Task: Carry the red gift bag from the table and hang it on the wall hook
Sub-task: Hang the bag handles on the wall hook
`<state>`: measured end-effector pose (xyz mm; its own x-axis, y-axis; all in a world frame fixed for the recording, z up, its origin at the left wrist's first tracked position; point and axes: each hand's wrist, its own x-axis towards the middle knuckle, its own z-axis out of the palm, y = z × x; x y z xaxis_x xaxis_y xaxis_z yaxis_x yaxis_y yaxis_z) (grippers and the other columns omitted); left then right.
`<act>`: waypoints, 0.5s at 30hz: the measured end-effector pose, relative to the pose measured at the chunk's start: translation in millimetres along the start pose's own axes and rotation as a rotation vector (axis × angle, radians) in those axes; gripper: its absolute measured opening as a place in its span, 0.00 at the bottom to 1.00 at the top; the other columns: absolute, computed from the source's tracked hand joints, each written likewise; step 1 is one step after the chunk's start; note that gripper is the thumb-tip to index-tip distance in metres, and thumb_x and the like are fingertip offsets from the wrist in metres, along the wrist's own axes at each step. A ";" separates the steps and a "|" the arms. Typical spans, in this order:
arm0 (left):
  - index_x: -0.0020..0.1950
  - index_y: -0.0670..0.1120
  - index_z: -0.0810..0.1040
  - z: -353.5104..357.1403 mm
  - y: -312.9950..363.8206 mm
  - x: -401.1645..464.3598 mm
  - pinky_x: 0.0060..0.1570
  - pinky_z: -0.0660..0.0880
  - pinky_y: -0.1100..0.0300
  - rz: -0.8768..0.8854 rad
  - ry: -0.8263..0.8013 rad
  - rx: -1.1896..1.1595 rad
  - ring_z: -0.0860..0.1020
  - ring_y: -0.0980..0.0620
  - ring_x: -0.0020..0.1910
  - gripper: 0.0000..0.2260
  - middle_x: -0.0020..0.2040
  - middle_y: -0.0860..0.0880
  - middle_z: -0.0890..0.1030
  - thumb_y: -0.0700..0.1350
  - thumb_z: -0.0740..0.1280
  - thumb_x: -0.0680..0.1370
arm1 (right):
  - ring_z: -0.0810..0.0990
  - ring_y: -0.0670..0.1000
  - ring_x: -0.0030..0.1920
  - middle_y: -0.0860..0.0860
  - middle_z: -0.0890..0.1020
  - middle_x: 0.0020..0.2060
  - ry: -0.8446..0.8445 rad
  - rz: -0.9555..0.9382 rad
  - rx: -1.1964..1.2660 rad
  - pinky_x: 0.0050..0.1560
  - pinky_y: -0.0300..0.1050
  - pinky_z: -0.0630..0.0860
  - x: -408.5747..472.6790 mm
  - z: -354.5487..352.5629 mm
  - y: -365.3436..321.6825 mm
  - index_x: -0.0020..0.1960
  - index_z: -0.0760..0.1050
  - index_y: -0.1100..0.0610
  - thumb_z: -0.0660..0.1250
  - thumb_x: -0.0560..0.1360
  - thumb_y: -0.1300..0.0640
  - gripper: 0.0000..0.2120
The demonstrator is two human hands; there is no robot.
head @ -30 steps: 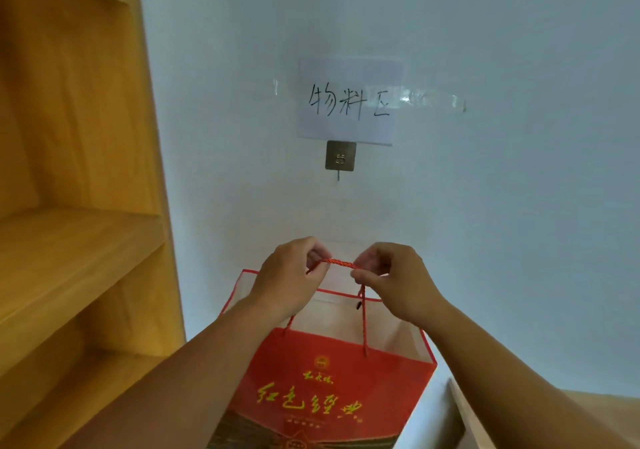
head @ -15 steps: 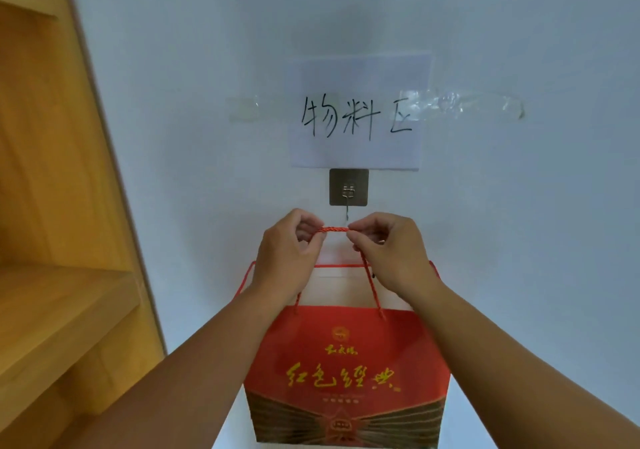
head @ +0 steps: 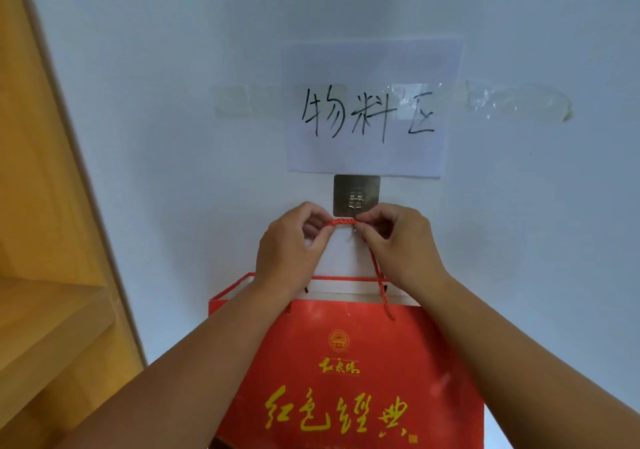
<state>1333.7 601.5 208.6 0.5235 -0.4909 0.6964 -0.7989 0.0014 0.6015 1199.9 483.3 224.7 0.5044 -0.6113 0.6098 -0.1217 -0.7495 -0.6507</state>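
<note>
Red gift bag (head: pixel 349 362) open-topped, cord pinched by left hand (head: pixel 291 251), right hand (head: pixel 398 244)

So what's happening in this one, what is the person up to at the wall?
A person is hanging a red gift bag on a metal wall hook just below a handwritten paper sign. The left hand and right hand each pinch the red cord handle, held taut and level right at the hook's tip. Whether it has caught yet cannot be told. A wooden shelf stands to the left.
</note>
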 end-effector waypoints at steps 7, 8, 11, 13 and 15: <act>0.49 0.50 0.81 -5.0 -9.6 -26.7 0.44 0.81 0.60 0.003 -0.038 0.000 0.82 0.57 0.41 0.09 0.42 0.54 0.84 0.48 0.78 0.73 | 0.82 0.46 0.40 0.47 0.85 0.37 0.010 -0.042 0.007 0.40 0.30 0.75 -21.7 10.1 12.4 0.44 0.84 0.55 0.75 0.77 0.58 0.03; 0.48 0.50 0.81 -6.6 -10.1 -31.4 0.44 0.81 0.60 0.006 -0.044 0.003 0.83 0.57 0.41 0.08 0.42 0.54 0.84 0.48 0.78 0.73 | 0.82 0.45 0.39 0.46 0.85 0.37 0.013 -0.044 0.004 0.40 0.29 0.74 -25.0 11.4 12.5 0.45 0.84 0.54 0.74 0.77 0.57 0.03; 0.49 0.51 0.82 -17.3 -7.7 -49.3 0.42 0.83 0.58 0.024 -0.060 0.082 0.82 0.57 0.41 0.08 0.43 0.55 0.84 0.50 0.77 0.74 | 0.82 0.43 0.40 0.45 0.86 0.39 0.034 -0.065 -0.033 0.42 0.26 0.72 -36.2 10.4 8.2 0.48 0.84 0.53 0.73 0.79 0.56 0.02; 0.50 0.52 0.82 -28.1 -6.2 -64.7 0.42 0.82 0.57 0.027 -0.057 0.134 0.82 0.57 0.41 0.08 0.44 0.55 0.84 0.52 0.76 0.75 | 0.83 0.45 0.44 0.48 0.87 0.44 0.024 -0.070 -0.104 0.48 0.33 0.76 -49.0 6.9 2.0 0.52 0.85 0.54 0.71 0.79 0.56 0.04; 0.50 0.53 0.82 -41.5 -5.1 -83.2 0.42 0.81 0.58 0.019 -0.070 0.173 0.81 0.57 0.42 0.07 0.46 0.56 0.84 0.53 0.75 0.76 | 0.84 0.50 0.49 0.51 0.88 0.50 0.018 -0.040 -0.169 0.54 0.46 0.80 -67.5 2.0 -5.6 0.57 0.85 0.56 0.71 0.80 0.57 0.08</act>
<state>1306.5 678.5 163.9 0.4905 -0.5520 0.6743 -0.8506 -0.1353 0.5080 1168.2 529.2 186.3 0.4970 -0.5830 0.6428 -0.2442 -0.8047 -0.5411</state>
